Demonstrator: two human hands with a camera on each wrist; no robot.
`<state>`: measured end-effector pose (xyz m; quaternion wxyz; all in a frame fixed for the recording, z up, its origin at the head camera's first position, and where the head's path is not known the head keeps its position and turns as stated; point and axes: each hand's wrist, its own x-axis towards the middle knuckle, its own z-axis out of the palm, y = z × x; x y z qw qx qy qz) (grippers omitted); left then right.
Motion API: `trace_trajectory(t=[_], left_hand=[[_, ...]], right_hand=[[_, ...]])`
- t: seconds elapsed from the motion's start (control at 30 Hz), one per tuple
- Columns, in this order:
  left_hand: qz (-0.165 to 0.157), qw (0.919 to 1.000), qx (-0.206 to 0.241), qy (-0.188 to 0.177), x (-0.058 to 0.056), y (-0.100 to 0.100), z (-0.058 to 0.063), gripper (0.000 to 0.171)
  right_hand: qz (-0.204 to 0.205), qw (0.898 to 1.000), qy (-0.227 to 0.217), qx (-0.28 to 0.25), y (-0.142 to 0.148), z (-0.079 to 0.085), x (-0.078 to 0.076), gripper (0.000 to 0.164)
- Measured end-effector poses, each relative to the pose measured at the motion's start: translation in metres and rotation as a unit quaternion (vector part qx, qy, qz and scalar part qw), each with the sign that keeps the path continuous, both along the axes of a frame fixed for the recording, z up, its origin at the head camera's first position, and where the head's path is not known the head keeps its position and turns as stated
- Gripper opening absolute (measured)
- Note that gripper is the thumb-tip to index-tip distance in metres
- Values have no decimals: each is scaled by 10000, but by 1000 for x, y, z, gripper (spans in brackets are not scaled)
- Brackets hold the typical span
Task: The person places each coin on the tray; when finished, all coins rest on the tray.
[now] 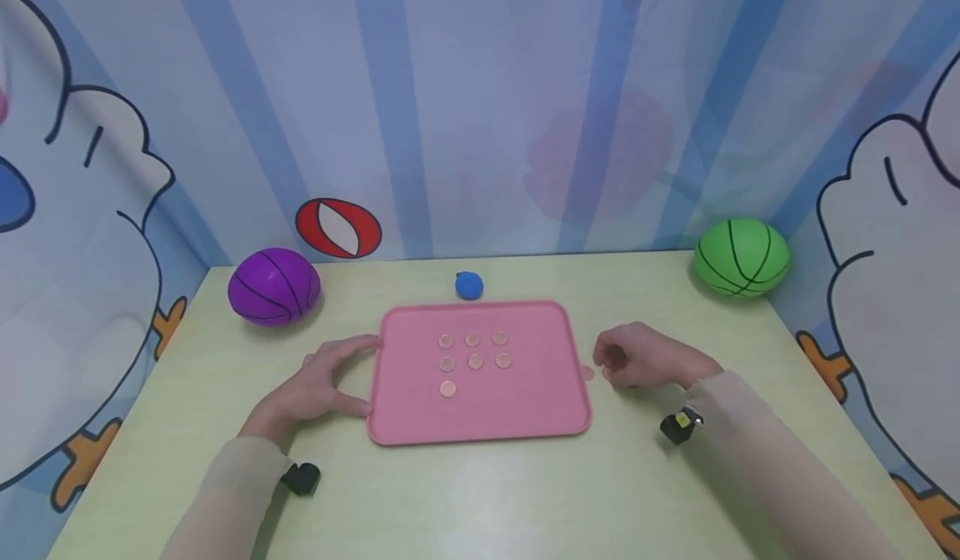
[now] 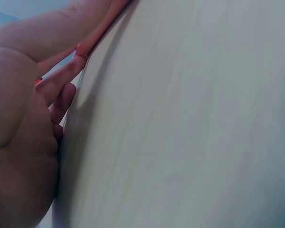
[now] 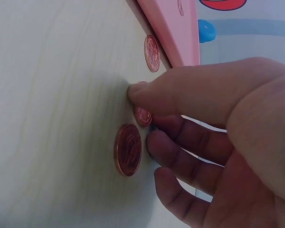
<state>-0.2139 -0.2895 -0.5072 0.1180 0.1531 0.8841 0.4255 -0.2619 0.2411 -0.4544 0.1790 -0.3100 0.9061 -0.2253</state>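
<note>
A pink tray (image 1: 525,410) lies on the table, with several copper-coloured coins (image 1: 475,362) set on it in rows. At the tray's left edge my left hand (image 1: 311,389) spreads its thumb and index finger, their tips touching the rim. My right hand (image 1: 641,356) is just right of the tray, fingers bent. In the right wrist view, its thumb and fingertips pinch a coin (image 3: 143,116) low at the tabletop, partly hidden by the thumb. Another coin (image 3: 128,149) lies below that one, and a third coin (image 3: 152,53) is beside the tray's edge.
A small blue ball-like object (image 1: 469,286) sits behind the tray. A purple ball (image 1: 274,287) stands at the back left of the table and a green ball (image 1: 742,257) at the back right. A striped, cartoon-printed backdrop (image 1: 487,127) rises behind the table (image 1: 495,493).
</note>
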Motion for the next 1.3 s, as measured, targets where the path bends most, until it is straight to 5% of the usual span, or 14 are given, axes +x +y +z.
trace_trajectory(t=[1.3], left_hand=[[-65, 9999, -39, 133, 1, -1, 3, 106]], right_hand=[[-301, 9993, 235, 35, -1, -4, -3, 17]])
